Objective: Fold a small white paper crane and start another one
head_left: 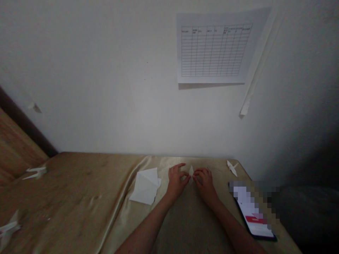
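Observation:
A small folded piece of white paper stands pointed upward between my two hands, near the far side of the cloth-covered table. My left hand pinches its lower left edge between thumb and index finger, the other fingers raised. From the opposite side my right hand pinches the lower right edge the same way. Left of my left hand lie white paper sheets, creased and partly overlapping. Beyond my right hand, a folded paper crane rests by the table's right edge.
A phone with a lit, partly blurred screen lies at the right edge. More folded white paper shapes sit at left, one farther back and one nearer. The satin tablecloth has a long ridge. A printed table sheet hangs on the wall.

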`<move>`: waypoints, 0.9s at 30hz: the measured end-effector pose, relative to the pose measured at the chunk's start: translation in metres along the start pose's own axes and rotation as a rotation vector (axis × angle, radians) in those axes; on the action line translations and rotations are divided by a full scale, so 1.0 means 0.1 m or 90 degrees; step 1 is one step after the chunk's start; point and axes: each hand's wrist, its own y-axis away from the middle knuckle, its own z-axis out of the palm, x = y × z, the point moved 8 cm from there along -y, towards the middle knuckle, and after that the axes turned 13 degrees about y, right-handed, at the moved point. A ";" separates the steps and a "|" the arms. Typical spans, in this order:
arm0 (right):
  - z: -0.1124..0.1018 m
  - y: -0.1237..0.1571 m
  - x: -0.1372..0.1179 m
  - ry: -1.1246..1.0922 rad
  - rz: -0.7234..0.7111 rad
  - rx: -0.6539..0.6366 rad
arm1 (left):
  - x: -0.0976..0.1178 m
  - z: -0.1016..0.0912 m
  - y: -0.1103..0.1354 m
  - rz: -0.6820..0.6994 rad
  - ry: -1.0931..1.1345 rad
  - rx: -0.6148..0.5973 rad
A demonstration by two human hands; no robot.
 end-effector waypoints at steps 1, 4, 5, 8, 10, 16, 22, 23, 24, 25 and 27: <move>0.00 0.00 0.00 0.008 -0.001 0.006 | -0.02 0.00 0.00 -0.008 0.012 0.003; -0.01 0.00 -0.01 0.026 -0.007 0.014 | -0.08 0.01 -0.01 -0.028 0.043 0.004; -0.01 0.00 -0.01 0.029 -0.009 0.014 | -0.09 0.01 -0.01 -0.031 0.048 0.004; 0.01 0.00 -0.03 0.036 -0.013 0.008 | -0.11 0.02 -0.01 -0.031 0.052 0.002; 0.02 0.01 -0.04 0.043 -0.014 0.002 | -0.12 0.03 -0.01 -0.027 0.051 -0.003; 0.03 0.01 -0.06 0.076 -0.020 -0.011 | -0.14 0.03 -0.01 -0.050 0.048 -0.001; -0.04 0.01 -0.13 0.079 -0.044 0.001 | -0.12 0.00 0.01 -0.074 0.053 0.037; -0.05 0.01 -0.13 0.081 -0.045 0.005 | -0.12 -0.01 0.01 -0.075 0.053 0.039; -0.06 0.01 -0.14 0.081 -0.046 0.008 | -0.12 -0.01 0.01 -0.077 0.053 0.039; -0.07 0.01 -0.14 0.080 -0.047 0.010 | -0.12 0.00 0.01 -0.078 0.053 0.036; -0.07 0.01 -0.13 0.078 -0.044 0.010 | -0.12 0.01 0.01 -0.079 0.051 0.031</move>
